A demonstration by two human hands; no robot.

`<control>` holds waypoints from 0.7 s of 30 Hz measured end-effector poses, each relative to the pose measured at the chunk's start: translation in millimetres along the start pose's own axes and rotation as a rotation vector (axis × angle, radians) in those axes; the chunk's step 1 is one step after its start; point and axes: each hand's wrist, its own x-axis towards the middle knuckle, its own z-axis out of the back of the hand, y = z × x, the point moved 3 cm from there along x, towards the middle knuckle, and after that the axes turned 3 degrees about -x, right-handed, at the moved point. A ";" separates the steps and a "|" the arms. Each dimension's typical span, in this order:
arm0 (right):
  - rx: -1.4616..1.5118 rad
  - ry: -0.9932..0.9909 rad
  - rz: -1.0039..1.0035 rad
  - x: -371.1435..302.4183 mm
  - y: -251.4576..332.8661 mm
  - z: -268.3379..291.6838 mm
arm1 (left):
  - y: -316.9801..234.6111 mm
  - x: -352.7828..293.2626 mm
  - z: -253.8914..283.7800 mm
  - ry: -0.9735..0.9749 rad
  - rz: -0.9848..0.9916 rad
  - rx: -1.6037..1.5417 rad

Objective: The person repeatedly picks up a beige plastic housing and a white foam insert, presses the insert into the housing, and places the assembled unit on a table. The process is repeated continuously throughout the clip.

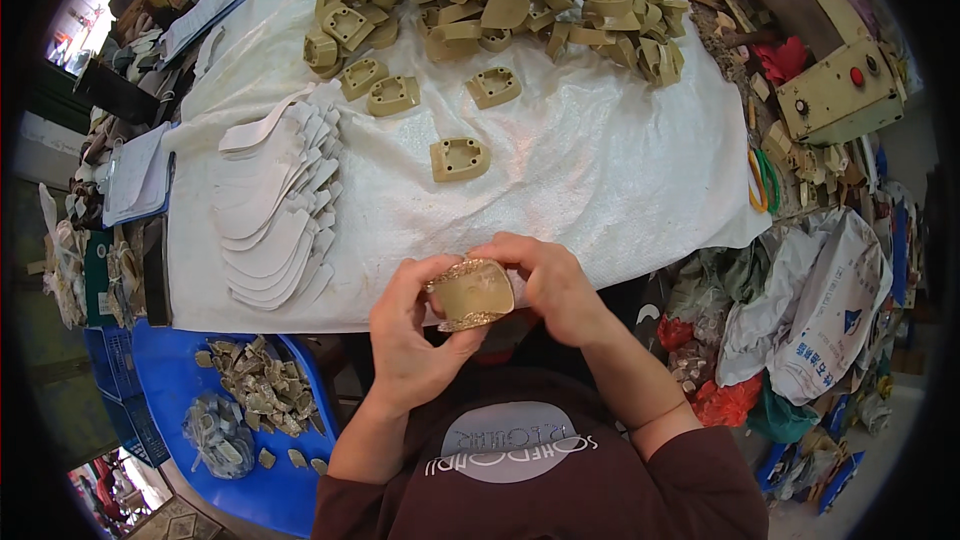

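Observation:
Near the table's front edge, my left hand [415, 345] grips a tan shoe heel [474, 296] between thumb and fingers. Gold glittery trim runs along two of the heel's edges. From the right, my right hand [553, 285] has its fingers closed on the heel's upper edge; some fingertips are hidden behind it. Just beyond my hands lies a loose tan heel [460, 159] with its holed side up. A few similar heels lie farther off, before a large heap of tan heels [505, 8] at the table's far side.
A fanned stack of white curved sheets [262, 200] lies on the white table cover [600, 180] at left. Lower left, a blue chair [190, 370] holds glittery pieces [262, 385] and a plastic bag [218, 437]. Bags [820, 310] crowd the right, below a switch box [840, 92].

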 end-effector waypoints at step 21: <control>0.339 -0.004 -0.362 -7.2 -6.9 0.1 | -14.7 -1.7 -17.0 -0.112 -0.304 0.522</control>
